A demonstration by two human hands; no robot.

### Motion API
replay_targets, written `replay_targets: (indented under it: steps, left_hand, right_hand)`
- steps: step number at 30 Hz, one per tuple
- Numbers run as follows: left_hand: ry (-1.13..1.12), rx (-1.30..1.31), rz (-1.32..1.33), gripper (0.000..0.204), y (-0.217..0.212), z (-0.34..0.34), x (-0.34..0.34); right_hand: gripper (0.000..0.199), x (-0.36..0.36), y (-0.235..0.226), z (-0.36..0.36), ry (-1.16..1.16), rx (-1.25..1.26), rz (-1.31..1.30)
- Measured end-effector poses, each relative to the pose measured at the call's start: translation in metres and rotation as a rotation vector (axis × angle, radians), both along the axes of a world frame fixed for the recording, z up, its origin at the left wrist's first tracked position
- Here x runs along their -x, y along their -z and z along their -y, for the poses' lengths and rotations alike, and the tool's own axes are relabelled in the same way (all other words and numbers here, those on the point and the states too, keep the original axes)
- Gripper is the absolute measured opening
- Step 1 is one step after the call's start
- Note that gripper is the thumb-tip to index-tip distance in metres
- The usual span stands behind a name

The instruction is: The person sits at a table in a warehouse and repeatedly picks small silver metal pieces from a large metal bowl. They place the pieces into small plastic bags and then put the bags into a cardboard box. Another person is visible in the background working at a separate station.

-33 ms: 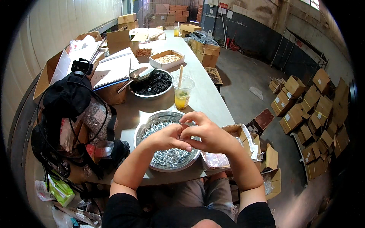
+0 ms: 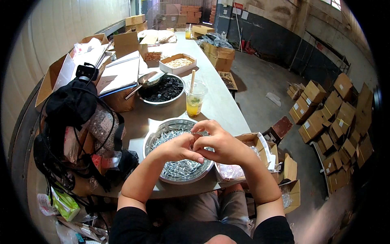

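Observation:
Over a round metal bowl (image 2: 148,173) full of silvery screws (image 2: 178,167), my two hands meet. My left hand (image 2: 183,147) is closed, its thumb pointing right beneath the other hand's fingers. My right hand (image 2: 217,143) has its fingers bent in a pinch against the left one. Whatever lies between the fingers is hidden or too small to name. Just beyond the bowl stands a clear plastic cup (image 2: 196,97) with a yellow drink and a thick straw.
Behind is a basin (image 2: 162,90) of black small parts with a metal scoop (image 2: 151,78) on it. A white box (image 2: 178,64) of small pale pieces sits farther back. Bags and cables (image 2: 81,122) crowd the left; an open carton (image 2: 260,148) with clear bags stands right.

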State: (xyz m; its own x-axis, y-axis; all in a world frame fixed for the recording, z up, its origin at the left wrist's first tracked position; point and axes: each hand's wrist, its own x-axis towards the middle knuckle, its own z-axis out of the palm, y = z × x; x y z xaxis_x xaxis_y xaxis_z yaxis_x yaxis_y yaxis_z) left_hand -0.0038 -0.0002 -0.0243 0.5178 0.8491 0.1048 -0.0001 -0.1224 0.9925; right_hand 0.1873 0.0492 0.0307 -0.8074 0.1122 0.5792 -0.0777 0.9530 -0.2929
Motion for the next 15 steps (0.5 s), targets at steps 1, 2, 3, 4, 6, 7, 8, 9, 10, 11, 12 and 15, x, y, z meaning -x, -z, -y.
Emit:
replay_targets:
  steps: [1, 2, 3, 4, 6, 7, 8, 9, 10, 11, 12, 15]
  left_hand:
    - [0.018, 0.004, -0.009, 0.049, 0.002, 0.0, 0.001]
    - [-0.05, -0.049, 0.0, 0.051, 0.004, -0.002, 0.0]
    - [-0.117, -0.101, 0.009, 0.052, 0.006, -0.003, -0.001]
    - [-0.183, -0.153, 0.016, 0.054, 0.005, -0.005, -0.004]
    - [-0.292, -0.13, 0.071, 0.047, 0.001, -0.002, -0.005]
    - [-0.335, -0.209, 0.023, 0.041, -0.002, -0.002, -0.006]
    - [-0.377, -0.289, -0.024, 0.035, -0.004, -0.002, -0.006]
    - [-0.406, -0.321, -0.055, 0.03, -0.007, -0.001, -0.007]
    - [-0.432, -0.353, -0.084, 0.027, -0.009, 0.001, -0.009]
    - [-0.459, -0.385, -0.113, 0.023, -0.01, 0.003, -0.01]
    - [-0.495, -0.439, -0.16, 0.021, -0.011, 0.004, -0.011]
    - [-0.579, -0.565, -0.257, 0.016, -0.012, 0.007, -0.015]
  right_hand:
    - [0.013, 0.0, 0.0, 0.003, 0.001, 0.076, 0.018]
    - [0.013, -0.002, 0.0, 0.004, 0.042, 0.115, 0.012]
    - [0.012, -0.004, 0.0, 0.003, 0.084, 0.154, 0.006]
    - [0.012, -0.006, 0.001, 0.002, 0.126, 0.194, -0.003]
    - [0.011, -0.01, 0.002, -0.003, 0.167, 0.223, -0.007]
    - [0.011, -0.013, 0.003, -0.004, 0.206, 0.254, 0.029]
    - [0.012, -0.015, 0.003, -0.005, 0.245, 0.286, 0.065]
    - [0.011, -0.015, 0.004, -0.005, 0.249, 0.273, 0.022]
    - [0.012, -0.016, 0.006, -0.004, 0.25, 0.334, 0.005]
    - [0.012, -0.017, 0.007, -0.004, 0.251, 0.395, -0.012]
    - [0.013, -0.017, 0.009, -0.003, 0.251, 0.456, -0.029]
    - [0.014, -0.015, 0.009, 0.0, 0.299, 0.485, -0.042]
